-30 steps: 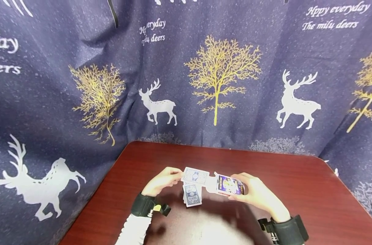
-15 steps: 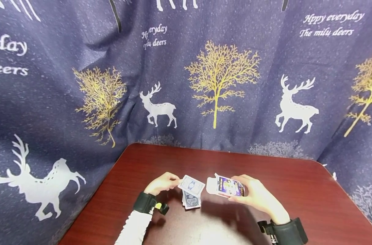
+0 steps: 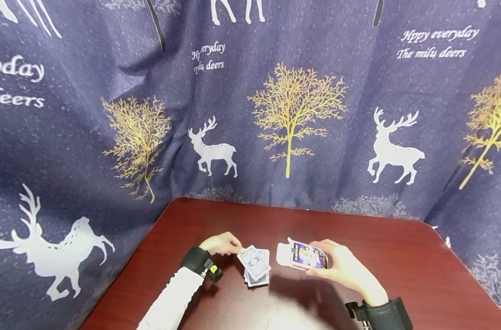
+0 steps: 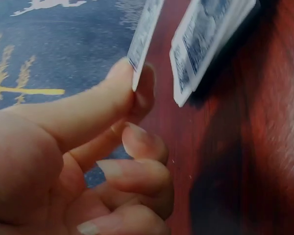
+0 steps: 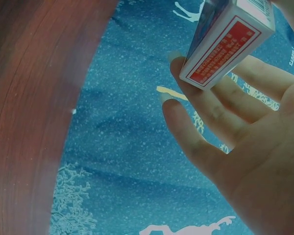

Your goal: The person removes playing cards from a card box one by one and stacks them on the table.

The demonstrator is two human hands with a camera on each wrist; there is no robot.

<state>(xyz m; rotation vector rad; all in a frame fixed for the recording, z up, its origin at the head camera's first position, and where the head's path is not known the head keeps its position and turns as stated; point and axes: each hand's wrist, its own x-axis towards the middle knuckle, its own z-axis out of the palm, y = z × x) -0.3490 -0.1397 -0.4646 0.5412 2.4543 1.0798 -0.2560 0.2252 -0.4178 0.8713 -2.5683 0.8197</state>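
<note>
My left hand pinches a playing card by its corner between thumb and forefinger, its other fingers curled below. In the left wrist view that card is tilted, apart from a small stack of cards on the table. The stack lies back up, partly hidden under the held card in the head view. To the right, my right hand grips a card box with a purple picture front, its white flap open toward the cards. The right wrist view shows the box's red-and-white side.
The reddish-brown table reaches back to a dark blue curtain printed with deer and trees. Black camera straps circle both wrists, the left one close to the table.
My left hand has drawn the card left and down, away from the box flap and over the stack, turning it on the way. My right hand keeps the box in nearly the same place.
</note>
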